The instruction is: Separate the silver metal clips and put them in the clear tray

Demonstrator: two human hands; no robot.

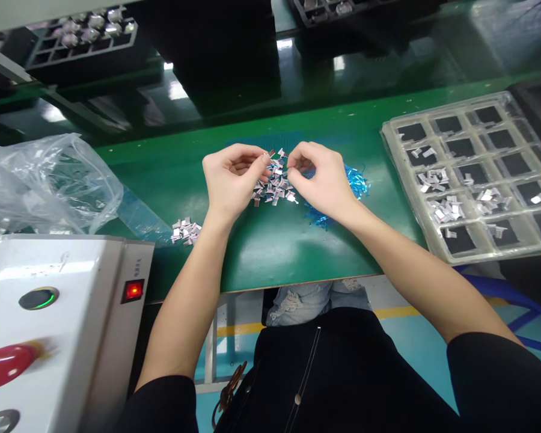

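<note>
My left hand [234, 177] and my right hand [322, 177] meet over a small heap of tiny silver metal pieces [275, 186] on the green mat [275, 240]. Both pinch with thumb and forefinger at the top of the heap; the left fingertips hold one small silver piece, and what the right fingertips hold is too small to tell. A tangle of blue film scraps [354, 183] lies just behind and right of my right hand. A second, smaller cluster of silver pieces [186, 231] sits near my left forearm.
A clear compartment tray [473, 174] with silver pieces in some cells lies at right. A crumpled plastic bag [49, 180] sits at left. A white control box [49, 313] with a red lit switch, green button and red button stands front left. Dark trays [81, 36] rest behind.
</note>
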